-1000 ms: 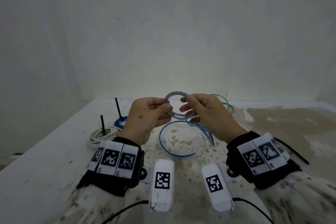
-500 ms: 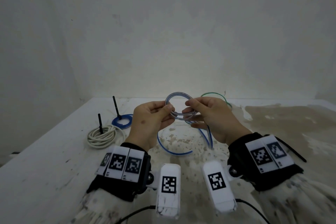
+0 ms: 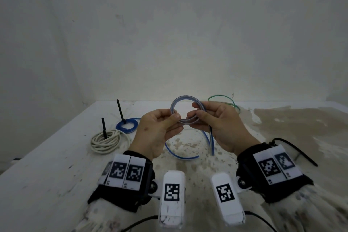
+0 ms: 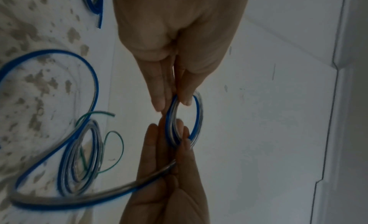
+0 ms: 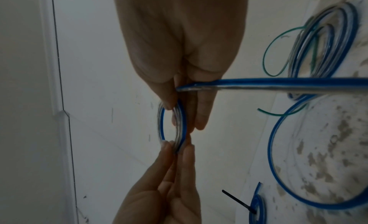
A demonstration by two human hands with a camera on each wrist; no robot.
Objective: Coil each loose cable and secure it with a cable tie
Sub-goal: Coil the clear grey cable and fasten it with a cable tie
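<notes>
A blue-and-clear cable is wound into a small coil (image 3: 174,102) held up above the table between both hands. My left hand (image 3: 175,117) pinches the coil's (image 4: 198,117) left side between thumb and fingers (image 4: 159,104). My right hand (image 3: 195,117) pinches the right side of the coil (image 5: 162,125), and the loose tail (image 5: 278,84) passes out between its fingers (image 5: 201,122). The tail (image 3: 211,137) drops to the table and curves in an open loop (image 3: 180,155). A loose black cable tie (image 3: 293,149) lies by my right wrist.
At the left, a white coil (image 3: 105,142) and a blue coil (image 3: 126,125) lie on the stained white table (image 3: 56,165), each with a black tie standing up. A green wire (image 3: 222,97) and another blue-clear coil (image 4: 79,156) lie behind my right hand, near the wall.
Both hands have kept their pinch on the small coil and shifted it slightly up and right. The open loop of tail on the table has grown smaller.
</notes>
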